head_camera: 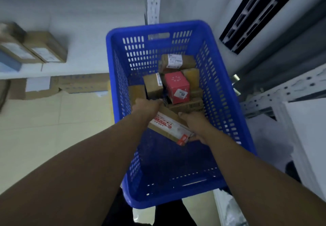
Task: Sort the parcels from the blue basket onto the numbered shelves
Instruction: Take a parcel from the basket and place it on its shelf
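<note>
**A:** Looking straight down into the blue basket (229, 91), with both bare arms reaching in from the near edge. Left hand (146, 106) and right hand (195, 123) both on the same long brown parcel (169, 126) with a red-and-white printed label. Left grip wrapped over its far end, right grip clamped on its near right end, thumb on top. Parcel tilted, sitting about mid-basket, slightly toward the near side. Can't tell whether lifted clear of the basket floor or touching it.

**B:** And the rest of the pile?

**A:** All bunched toward the far right corner of the basket. Red box (177, 87) with a white sticker, standing tilted in the middle of the heap. Small brown box (153, 84) just left of it, touching. Brown parcel with a white shipping label (176, 61) behind, up against the far wall. Yellowish box (191, 76) right of the red one. Flat printed carton (190, 106) under it, near the right hand. Near half of the basket floor mostly bare.

**B:** Shelves?

**A:** White shelf (84, 63) off to the left, with two brown boxes (35, 49) side by side near its left edge. Perforated white upright (153, 0) behind the basket. No numbers readable anywhere, too blurry.
</note>
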